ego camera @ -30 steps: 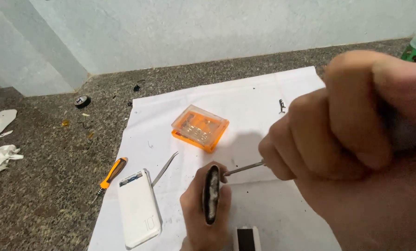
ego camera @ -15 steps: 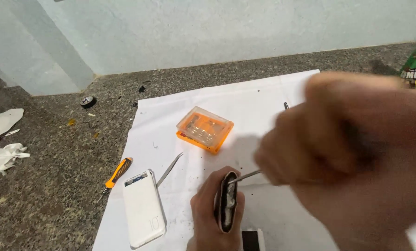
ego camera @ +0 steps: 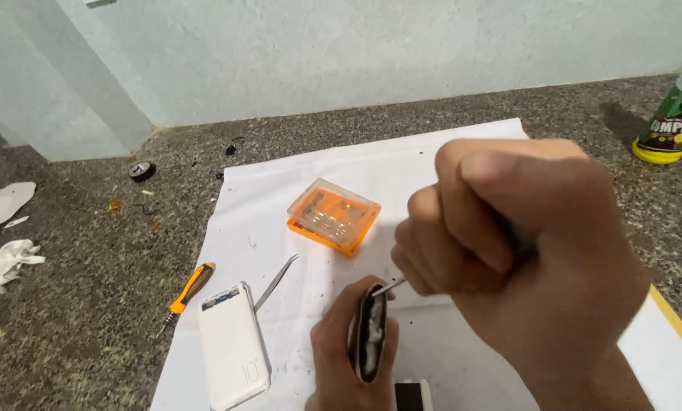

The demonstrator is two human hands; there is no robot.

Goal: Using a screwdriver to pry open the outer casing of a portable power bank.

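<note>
Right hand (ego camera: pixel 508 259) fisted around a thin metal tool (ego camera: pixel 388 287), tip at the small dark device (ego camera: pixel 370 339) gripped edge-up by left hand (ego camera: pixel 341 358), near the orange case (ego camera: pixel 333 216) on white paper (ego camera: pixel 402 164) over speckled stone surface (ego camera: pixel 90 304).

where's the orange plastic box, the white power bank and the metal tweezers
orange plastic box with clear lid (ego camera: pixel 333 216), head view, middle of the lid
white rectangular power bank (ego camera: pixel 233 346), head view, centre of its top face
thin metal tweezers (ego camera: pixel 275 282), head view, mid-length

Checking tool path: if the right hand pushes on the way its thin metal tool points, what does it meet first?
The right hand drives a thin metal tool down-left; its tip already sits at the top edge of the small dark device gripped edge-up by the left hand. Depth is unclear.
</note>
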